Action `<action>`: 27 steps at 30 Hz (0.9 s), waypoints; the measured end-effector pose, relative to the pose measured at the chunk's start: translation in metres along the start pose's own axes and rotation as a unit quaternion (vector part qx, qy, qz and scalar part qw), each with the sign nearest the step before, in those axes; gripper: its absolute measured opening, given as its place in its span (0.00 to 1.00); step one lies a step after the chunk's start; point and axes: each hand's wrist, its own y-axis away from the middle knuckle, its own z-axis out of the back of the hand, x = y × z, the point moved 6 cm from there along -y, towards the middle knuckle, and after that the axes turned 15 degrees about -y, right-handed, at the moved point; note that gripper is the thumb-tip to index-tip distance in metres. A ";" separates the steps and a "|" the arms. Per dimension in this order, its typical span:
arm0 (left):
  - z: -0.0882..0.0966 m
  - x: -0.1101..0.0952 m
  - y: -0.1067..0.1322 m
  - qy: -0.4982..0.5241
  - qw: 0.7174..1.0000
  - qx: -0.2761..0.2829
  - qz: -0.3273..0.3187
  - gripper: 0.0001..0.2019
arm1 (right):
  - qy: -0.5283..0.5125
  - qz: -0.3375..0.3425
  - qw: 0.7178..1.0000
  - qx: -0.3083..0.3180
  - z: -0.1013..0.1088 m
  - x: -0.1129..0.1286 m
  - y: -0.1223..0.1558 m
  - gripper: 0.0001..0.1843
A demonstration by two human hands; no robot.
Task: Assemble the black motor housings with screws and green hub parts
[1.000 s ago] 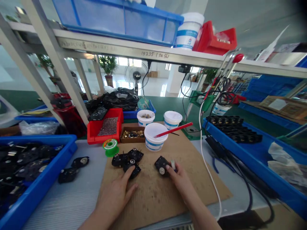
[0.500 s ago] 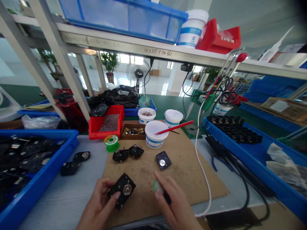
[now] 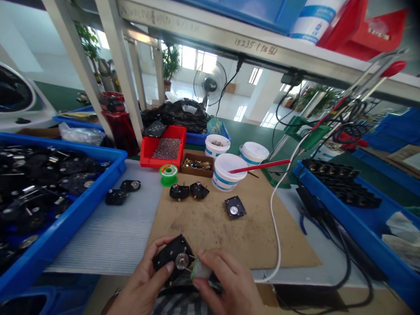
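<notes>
Black unit (image 3: pixel 166 257) in left hand (image 3: pixel 147 276), pale piece (image 3: pixel 201 270) in right hand (image 3: pixel 229 280) — shape unclear

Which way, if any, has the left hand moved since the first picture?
Yes: the left hand moved back toward the wearer, farther from the green spool.

Both my hands are down low in front of me, pretty close together but not touching. Left hand (image 3: pixel 144 276) is closed in a grip, thumb (image 3: pixel 165 272) laid across the near side and fingers curled round the far side. Right hand (image 3: pixel 231 278) is angled in to face it, back of the hand mostly up, pinching with fingers above and thumb lower down. My forearms are mostly cut off at the bottom.
</notes>
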 end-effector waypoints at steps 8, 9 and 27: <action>0.002 -0.003 0.001 -0.075 0.995 0.031 -0.054 0.21 | 0.019 0.013 1.000 0.008 -0.005 0.003 -0.001 0.13; 0.003 -0.002 0.001 -0.078 0.995 0.029 -0.055 0.21 | 0.018 0.012 1.000 0.008 -0.005 0.003 -0.001 0.12; 0.013 -0.004 -0.001 -0.198 0.975 -0.054 -0.085 0.26 | 0.027 -0.026 0.999 0.014 -0.006 0.004 0.003 0.15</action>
